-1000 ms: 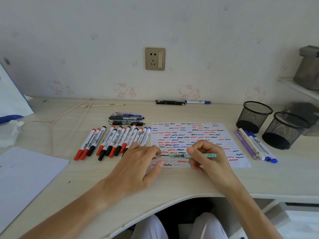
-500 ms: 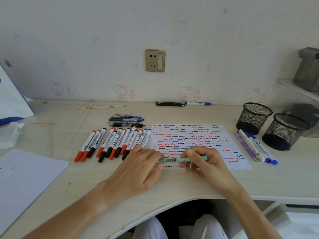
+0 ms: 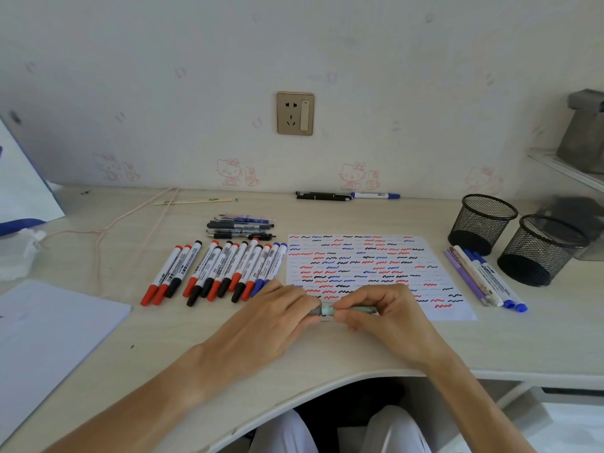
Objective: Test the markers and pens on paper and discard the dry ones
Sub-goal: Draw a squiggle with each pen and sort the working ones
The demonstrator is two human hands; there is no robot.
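Observation:
A light green pen (image 3: pixel 327 310) lies level just above the near edge of the test paper (image 3: pixel 376 276), which is covered in red, blue and black squiggles. My right hand (image 3: pixel 382 317) pinches the pen's barrel. My left hand (image 3: pixel 277 317) grips its left end with the fingertips; the tip or cap there is hidden. A row of red, black and blue capped markers (image 3: pixel 222 269) lies left of the paper. A small bunch of pens (image 3: pixel 242 228) lies behind that row.
Two black mesh cups (image 3: pixel 480 230) (image 3: pixel 539 253) stand at the right, with several purple, white and blue pens (image 3: pixel 483 279) beside them. Black and blue pens (image 3: pixel 346 195) lie by the wall. White sheets (image 3: pixel 49 335) sit at the left. A pink cord (image 3: pixel 108 230) crosses the desk.
My right hand has carried the green pen leftward, and my left hand has come off the paper to take hold of the pen's left end.

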